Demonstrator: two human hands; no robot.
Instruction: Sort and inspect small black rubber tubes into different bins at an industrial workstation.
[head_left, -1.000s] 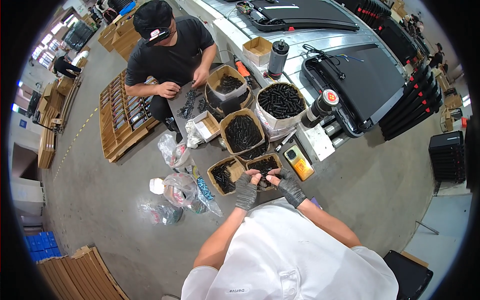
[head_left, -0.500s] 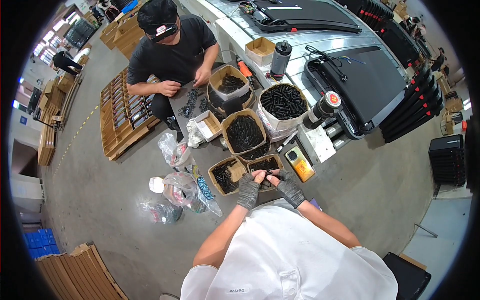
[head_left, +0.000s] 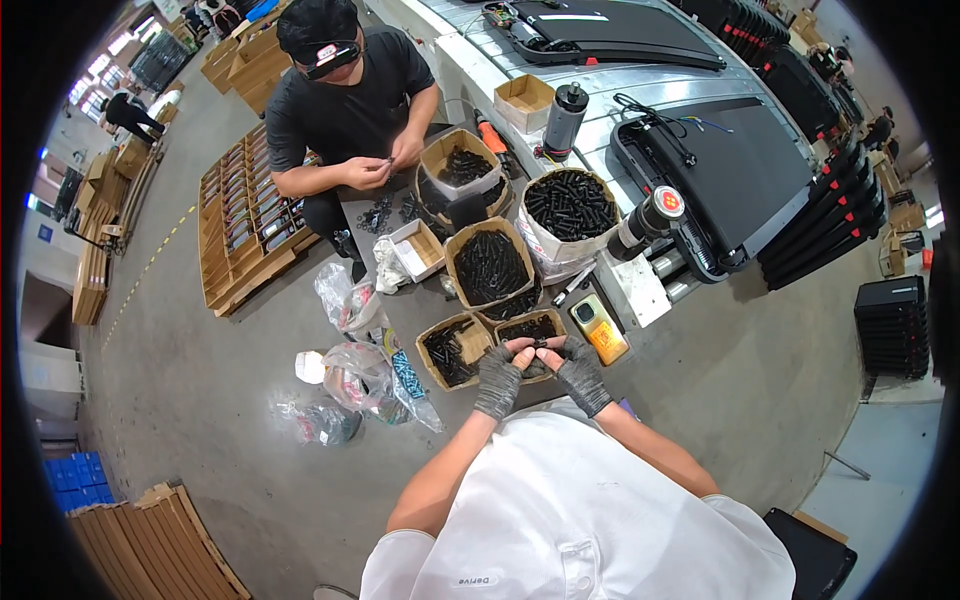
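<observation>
1. Barely anything has shifted since a second ago: our two gloved hands are still pressed together over the small cardboard box (head_left: 530,330) of black parts, and the co-worker (head_left: 345,110) opposite has leaned in slightly.
2. We see the left hand (head_left: 498,375) and right hand (head_left: 580,370) with fingertips pinched on a small black part (head_left: 541,345), just above that box.
3. We judge the part light, stiff and hard, likely slick; best gripped at its ends, and the knit gloves should help.
4. Room is tight ahead: box rims crowd in, an orange handheld device (head_left: 600,328) sits just right. Bare concrete floor (head_left: 200,400) opens to our left.
</observation>
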